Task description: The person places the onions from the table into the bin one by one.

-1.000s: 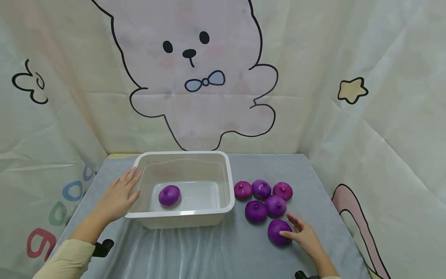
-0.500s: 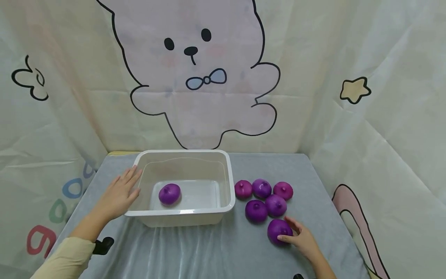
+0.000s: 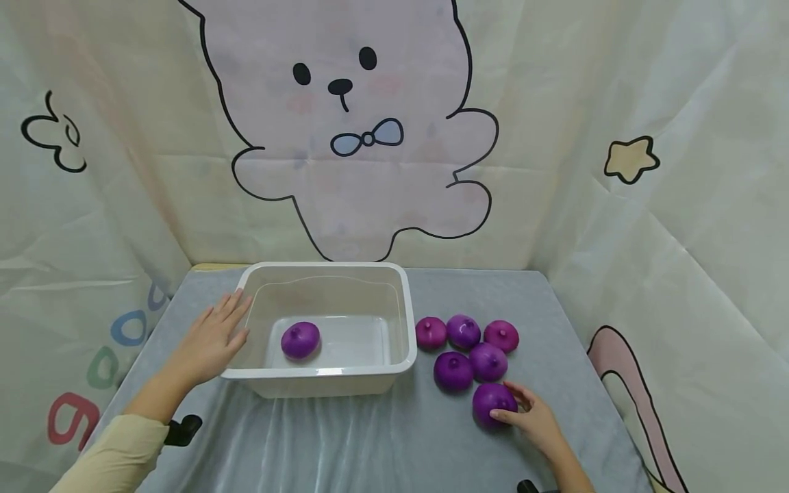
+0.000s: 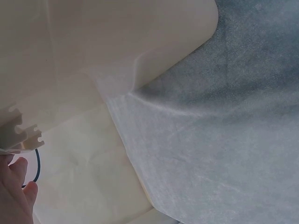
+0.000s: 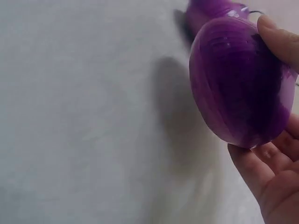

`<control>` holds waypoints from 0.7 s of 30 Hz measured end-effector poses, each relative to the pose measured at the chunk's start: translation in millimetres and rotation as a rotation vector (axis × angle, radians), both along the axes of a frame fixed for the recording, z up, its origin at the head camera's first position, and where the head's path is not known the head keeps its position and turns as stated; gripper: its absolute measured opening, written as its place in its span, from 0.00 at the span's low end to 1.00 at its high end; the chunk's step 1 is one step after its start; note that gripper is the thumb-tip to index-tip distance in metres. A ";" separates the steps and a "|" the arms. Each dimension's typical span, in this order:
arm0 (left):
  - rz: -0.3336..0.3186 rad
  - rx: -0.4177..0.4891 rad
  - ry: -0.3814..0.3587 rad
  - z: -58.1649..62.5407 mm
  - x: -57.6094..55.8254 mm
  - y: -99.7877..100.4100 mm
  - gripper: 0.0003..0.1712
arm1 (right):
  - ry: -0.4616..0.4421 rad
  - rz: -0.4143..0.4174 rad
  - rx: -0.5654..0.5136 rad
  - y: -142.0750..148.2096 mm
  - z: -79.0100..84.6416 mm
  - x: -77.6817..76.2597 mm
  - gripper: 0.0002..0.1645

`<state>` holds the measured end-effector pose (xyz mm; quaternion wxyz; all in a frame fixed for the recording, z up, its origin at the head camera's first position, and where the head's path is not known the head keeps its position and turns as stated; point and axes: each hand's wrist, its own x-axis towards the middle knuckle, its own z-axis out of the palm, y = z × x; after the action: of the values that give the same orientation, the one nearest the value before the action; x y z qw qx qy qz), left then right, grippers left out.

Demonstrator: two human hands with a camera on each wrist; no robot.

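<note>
My right hand (image 3: 535,419) grips a round purple onion (image 3: 491,404) at the front of the group, its thumb on one side and its fingers on the other. In the right wrist view this glossy onion (image 5: 240,84) sits between thumb and fingertips, with a shadow on the cloth beside it. The left hand (image 3: 206,342) rests with straight fingers on the left rim of a white plastic bin (image 3: 320,385). Inside the bin lies a single purple onion (image 3: 300,340). Fingers of the left hand (image 4: 16,191) show at the edge of the left wrist view.
Several more onions stand close together right of the bin, among them a dark purple onion (image 3: 453,371) and a pinkish onion (image 3: 502,335). A grey cloth (image 3: 345,448) covers the table. Printed curtains (image 3: 542,103) enclose its back and sides.
The right hand's thumb and fingers have drawn in around the front onion, which sits slightly higher in the head view. The left hand stays at the bin's rim.
</note>
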<state>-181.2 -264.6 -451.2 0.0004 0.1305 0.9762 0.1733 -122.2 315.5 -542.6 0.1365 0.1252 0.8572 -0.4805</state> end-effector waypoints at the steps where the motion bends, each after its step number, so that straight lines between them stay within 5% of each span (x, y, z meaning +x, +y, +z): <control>1: 0.000 -0.002 -0.001 0.1 0.2 -0.1 0.37 | 0.007 0.008 0.007 -0.9 3.7 -1.8 0.50; 21: -0.011 -0.024 0.009 2.0 0.4 -2.5 0.36 | 0.202 0.184 0.004 -58.6 108.6 -87.1 0.47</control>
<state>-180.8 -267.1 -449.2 -0.0014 0.1369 0.9775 0.1608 -209.3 256.8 -434.0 0.0926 -0.0030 0.8754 -0.4744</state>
